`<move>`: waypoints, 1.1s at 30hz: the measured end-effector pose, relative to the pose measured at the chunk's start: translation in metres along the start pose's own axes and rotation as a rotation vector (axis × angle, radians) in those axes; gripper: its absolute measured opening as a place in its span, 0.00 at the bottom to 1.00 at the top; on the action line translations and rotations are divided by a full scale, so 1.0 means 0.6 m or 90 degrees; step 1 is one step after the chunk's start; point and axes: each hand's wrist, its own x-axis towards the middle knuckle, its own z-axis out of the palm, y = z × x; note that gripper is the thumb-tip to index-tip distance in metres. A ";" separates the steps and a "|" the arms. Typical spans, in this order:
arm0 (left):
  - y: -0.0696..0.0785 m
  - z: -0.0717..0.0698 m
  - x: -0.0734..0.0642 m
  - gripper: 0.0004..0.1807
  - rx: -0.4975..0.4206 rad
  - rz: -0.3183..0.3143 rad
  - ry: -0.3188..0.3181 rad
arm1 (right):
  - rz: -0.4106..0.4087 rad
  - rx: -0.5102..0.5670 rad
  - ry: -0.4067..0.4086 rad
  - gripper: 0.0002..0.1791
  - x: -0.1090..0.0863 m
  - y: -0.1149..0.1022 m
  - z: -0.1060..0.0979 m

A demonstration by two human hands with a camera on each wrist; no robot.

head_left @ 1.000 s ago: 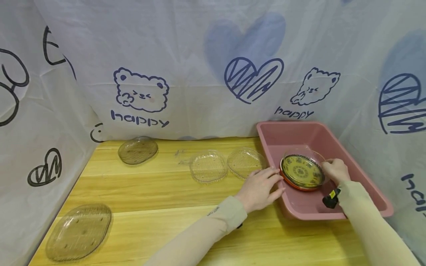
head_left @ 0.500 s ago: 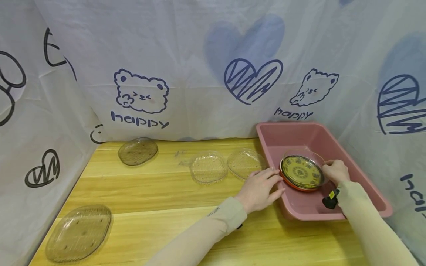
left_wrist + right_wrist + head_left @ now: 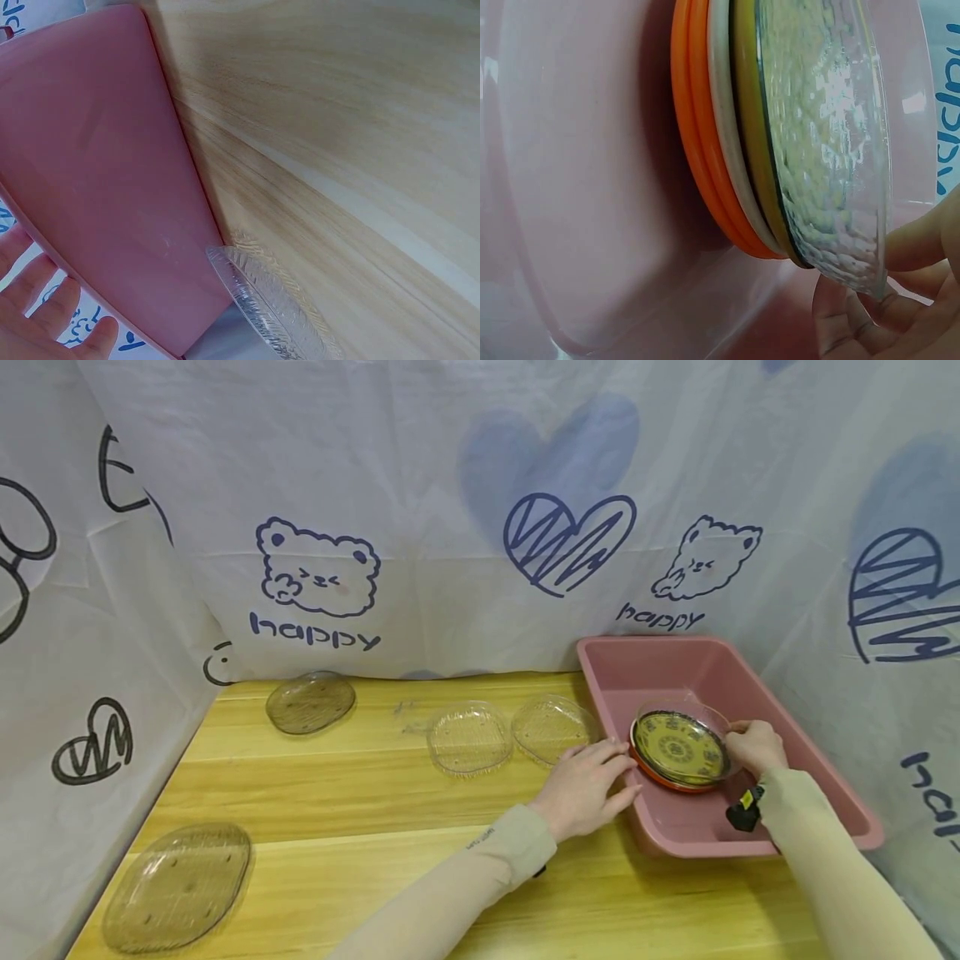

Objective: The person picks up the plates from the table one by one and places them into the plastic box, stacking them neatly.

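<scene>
In the head view a pink basin (image 3: 720, 835) holds a small stack of plates with orange edges (image 3: 697, 142) at the bottom and a yellow patterned plate (image 3: 678, 743) higher up. A clear textured plate (image 3: 829, 150) tops the stack. Thumb and fingers of my right hand (image 3: 756, 747) pinch its rim on the right side. My left hand (image 3: 588, 787) rests on the basin's left rim with its fingers loosely spread. Just beyond those fingers, a clear plate (image 3: 551, 727) lies on the table beside the basin.
Another clear plate (image 3: 468, 739) lies left of that one. Two brownish transparent plates lie further left, a smaller one (image 3: 311, 702) at the back and a larger one (image 3: 180, 889) in front. A printed white cloth (image 3: 450, 527) hangs behind the wooden table (image 3: 337, 793).
Almost nothing differs; both hands and the plates stay in place. The clear plate's far rim sits very slightly lower over the stack.
</scene>
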 end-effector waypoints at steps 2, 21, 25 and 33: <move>0.000 0.000 0.000 0.26 0.002 0.000 0.000 | 0.002 0.004 -0.001 0.33 0.000 0.000 0.000; 0.001 -0.002 0.000 0.26 0.004 -0.001 -0.003 | 0.006 0.015 -0.005 0.34 0.005 0.003 0.003; 0.000 -0.002 0.000 0.26 0.006 0.001 0.002 | 0.011 0.018 -0.005 0.35 0.005 0.003 0.003; -0.001 -0.002 0.000 0.26 -0.001 0.000 -0.003 | 0.006 0.022 0.008 0.34 -0.002 0.000 0.000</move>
